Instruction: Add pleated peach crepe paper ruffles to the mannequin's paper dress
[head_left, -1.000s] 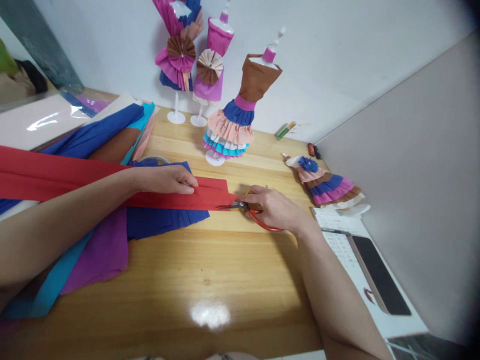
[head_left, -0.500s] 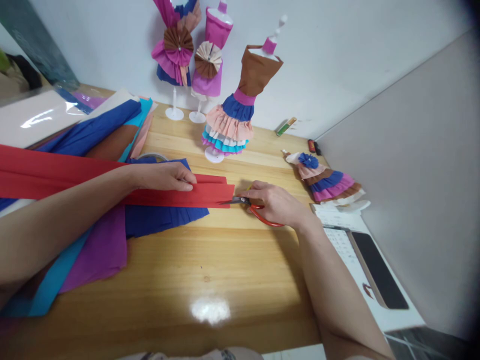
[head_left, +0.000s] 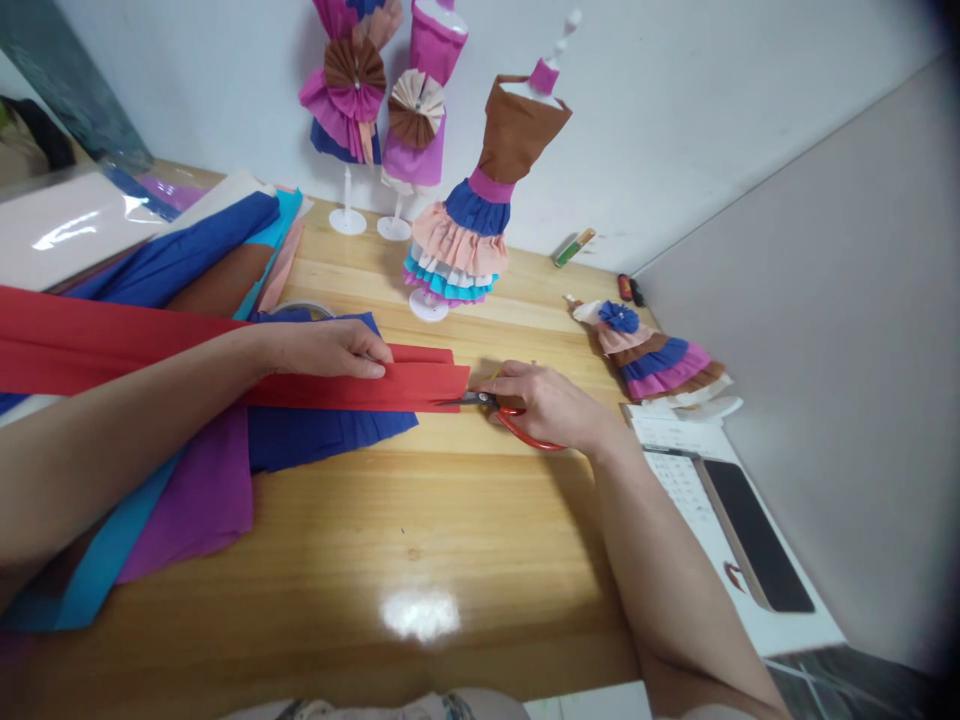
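The left hand (head_left: 337,348) has its thumb and fingers clamped on the folded red strip (head_left: 427,382), which runs in from the left above the desk (head_left: 405,560) and over the dark blue piece (head_left: 330,438). The right hand (head_left: 544,400) has its fingers wrapped round the red-handled scissors (head_left: 481,398), whose blades point left onto the strip's free end; whether the blades are parted or together I cannot tell. A second ago the strip's end was pulled to a point at the blades; now its upper layer lies flatter with a squared end, which I judge gives the scissors a straighter edge to work along. Over the last half second, hands, scissors and strip have hardly shifted against one another, so the cut looks barely advanced. The brown-topped mannequin (head_left: 517,140) stands behind the strip, apart from both hands.
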